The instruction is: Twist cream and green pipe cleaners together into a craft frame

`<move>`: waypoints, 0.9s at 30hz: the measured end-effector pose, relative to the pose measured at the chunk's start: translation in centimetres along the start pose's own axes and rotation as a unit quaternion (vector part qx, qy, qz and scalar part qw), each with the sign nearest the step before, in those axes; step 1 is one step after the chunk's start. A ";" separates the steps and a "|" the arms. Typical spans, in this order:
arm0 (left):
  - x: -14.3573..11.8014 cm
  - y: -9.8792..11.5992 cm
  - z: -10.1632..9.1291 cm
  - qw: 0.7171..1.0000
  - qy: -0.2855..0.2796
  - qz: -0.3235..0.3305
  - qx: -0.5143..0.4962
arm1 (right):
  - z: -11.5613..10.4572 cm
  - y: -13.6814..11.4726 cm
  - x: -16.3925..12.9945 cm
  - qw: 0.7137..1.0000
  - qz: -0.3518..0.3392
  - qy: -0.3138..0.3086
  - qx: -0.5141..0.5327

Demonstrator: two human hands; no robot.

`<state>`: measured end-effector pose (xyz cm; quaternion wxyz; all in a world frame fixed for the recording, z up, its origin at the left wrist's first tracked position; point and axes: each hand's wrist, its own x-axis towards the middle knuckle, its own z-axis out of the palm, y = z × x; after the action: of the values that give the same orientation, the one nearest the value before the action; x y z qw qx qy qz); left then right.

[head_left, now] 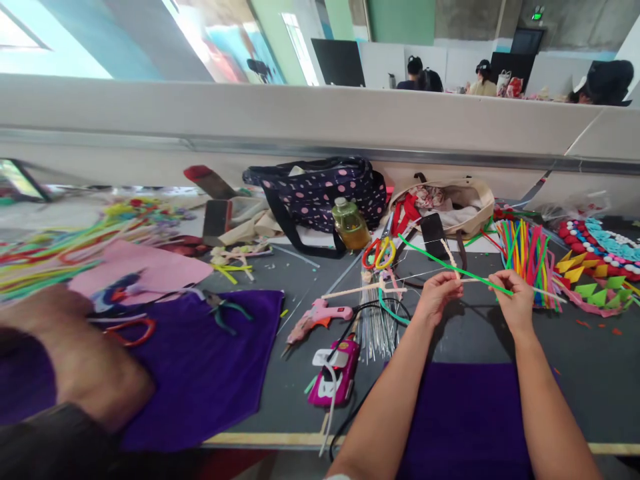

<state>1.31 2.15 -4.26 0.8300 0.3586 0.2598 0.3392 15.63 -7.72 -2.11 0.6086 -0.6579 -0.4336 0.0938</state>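
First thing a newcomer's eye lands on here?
Both hands, left hand and right hand, pinch a green pipe cleaner at centre right above the dark table. Just right of them lies a bright bundle of coloured pipe cleaners. Lower centre, a pink glue gun lies near a purple cloth.

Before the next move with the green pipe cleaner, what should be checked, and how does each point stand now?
1. Left hand grips green pipe cleaner: ok.
2. Right hand grips it too: ok.
3. Pale stick crossing it, held at the left fingers: cannot tell.
4. Scissors apart from both hands: ok.
5. Glue gun lying clear of the hands: ok.
6. Spare pipe cleaners beside right hand: ok.
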 end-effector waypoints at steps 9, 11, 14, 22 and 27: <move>-0.2 0.0 0.2 0.999 -0.022 -0.010 -0.029 | 2.8 -0.5 -0.7 0.958 0.200 -0.089 0.185; -0.3 -0.1 0.5 0.999 -0.031 -0.028 -0.020 | 3.0 -0.3 -0.8 0.952 0.216 -0.056 0.208; -0.4 -0.4 0.9 0.998 -0.047 -0.047 -0.012 | 2.9 -0.2 -0.7 0.957 0.214 -0.038 0.193; -0.3 -0.7 1.2 0.998 -0.045 -0.034 -0.019 | 3.0 -0.3 -0.8 0.969 0.185 -0.043 0.158; -0.4 -0.5 1.4 0.999 -0.026 -0.014 -0.017 | 3.0 -0.1 -0.8 0.965 0.198 -0.072 0.156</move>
<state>2.19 0.98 -3.72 0.8471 0.3493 0.2377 0.3222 13.19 -6.12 -3.06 0.6404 -0.6191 -0.3174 0.3255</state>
